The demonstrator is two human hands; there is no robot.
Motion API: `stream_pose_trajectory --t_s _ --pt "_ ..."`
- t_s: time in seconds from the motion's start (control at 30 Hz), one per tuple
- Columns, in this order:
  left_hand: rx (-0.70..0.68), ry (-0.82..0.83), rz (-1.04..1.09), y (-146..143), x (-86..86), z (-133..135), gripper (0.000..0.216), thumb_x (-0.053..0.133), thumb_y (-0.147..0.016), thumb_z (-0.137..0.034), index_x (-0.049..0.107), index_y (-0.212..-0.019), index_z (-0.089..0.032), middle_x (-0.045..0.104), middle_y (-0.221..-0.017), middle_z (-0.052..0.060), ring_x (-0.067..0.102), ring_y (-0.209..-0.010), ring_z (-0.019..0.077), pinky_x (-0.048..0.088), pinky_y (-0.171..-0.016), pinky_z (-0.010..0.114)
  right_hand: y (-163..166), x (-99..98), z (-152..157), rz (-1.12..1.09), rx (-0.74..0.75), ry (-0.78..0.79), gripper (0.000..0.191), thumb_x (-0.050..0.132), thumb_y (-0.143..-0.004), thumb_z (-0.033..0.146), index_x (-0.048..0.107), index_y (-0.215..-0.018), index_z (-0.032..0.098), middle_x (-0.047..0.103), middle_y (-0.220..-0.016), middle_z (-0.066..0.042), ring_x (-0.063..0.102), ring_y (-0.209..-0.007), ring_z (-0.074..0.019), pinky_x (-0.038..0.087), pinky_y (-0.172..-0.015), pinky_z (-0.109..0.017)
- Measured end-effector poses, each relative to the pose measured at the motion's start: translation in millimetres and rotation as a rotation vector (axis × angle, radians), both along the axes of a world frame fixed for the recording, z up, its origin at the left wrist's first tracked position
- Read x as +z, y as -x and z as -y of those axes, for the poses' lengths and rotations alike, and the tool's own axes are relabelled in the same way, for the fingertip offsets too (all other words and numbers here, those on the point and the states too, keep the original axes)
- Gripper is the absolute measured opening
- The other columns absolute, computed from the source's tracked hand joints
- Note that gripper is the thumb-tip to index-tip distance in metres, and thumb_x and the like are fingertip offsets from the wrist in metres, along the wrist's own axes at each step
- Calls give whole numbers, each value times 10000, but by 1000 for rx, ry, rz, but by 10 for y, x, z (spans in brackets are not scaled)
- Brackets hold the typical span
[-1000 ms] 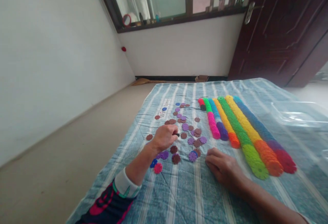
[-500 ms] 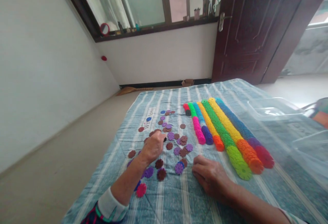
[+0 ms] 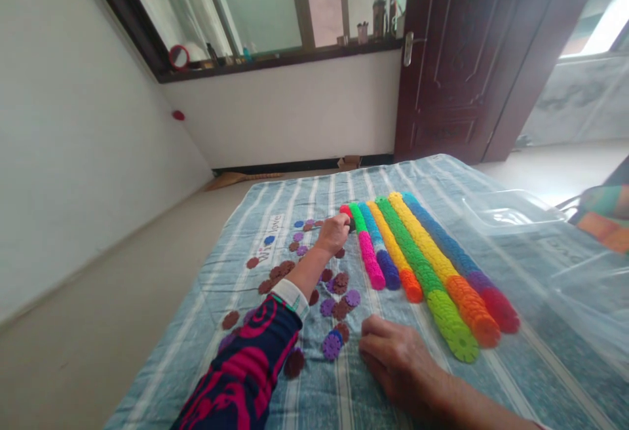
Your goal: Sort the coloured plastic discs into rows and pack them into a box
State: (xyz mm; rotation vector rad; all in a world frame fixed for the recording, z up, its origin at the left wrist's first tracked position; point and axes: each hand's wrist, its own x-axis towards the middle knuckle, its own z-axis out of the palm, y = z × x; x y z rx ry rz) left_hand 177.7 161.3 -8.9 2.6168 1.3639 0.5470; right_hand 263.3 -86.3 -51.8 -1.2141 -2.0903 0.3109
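Note:
My left hand (image 3: 335, 233) reaches to the near end of the short red and black row of discs (image 3: 345, 210), its fingers pinched on a black disc (image 3: 352, 223) that is mostly hidden. My right hand (image 3: 400, 358) rests on the cloth with its fingers curled in; nothing shows in it. Between the hands and to the left lie loose notched plastic discs: brown ones (image 3: 341, 310), purple ones (image 3: 352, 297) and a purple disc on a blue one (image 3: 332, 346). My left forearm covers some of them. Right of my left hand run long rows of overlapping discs, including a green one (image 3: 417, 253).
The striped cloth (image 3: 344, 390) covers the table or bed. Clear plastic containers (image 3: 511, 210) stand at the right, near an orange and green item (image 3: 607, 220). A blue disc (image 3: 269, 240) lies on the printed lettering. Behind are a window sill and a brown door (image 3: 452, 56).
My left hand has moved forward and right, from among the loose discs to the red and black row, carrying a black disc. My right hand stays nearly still. The view has shifted slightly.

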Motion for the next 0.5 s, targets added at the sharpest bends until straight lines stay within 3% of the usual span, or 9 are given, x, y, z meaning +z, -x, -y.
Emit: stream_pose_trajectory --t_s 0.5 --pt "-3 -84 -108 -93 -50 -99 240 489 -823 -159 713 -901 -193 613 -936 74 598 -925 190 480 -851 290 -4 -1 -6 10 0 21 281 375 -900 111 476 -649 188 531 -727 -23 444 -586 -112 273 -517 -258"
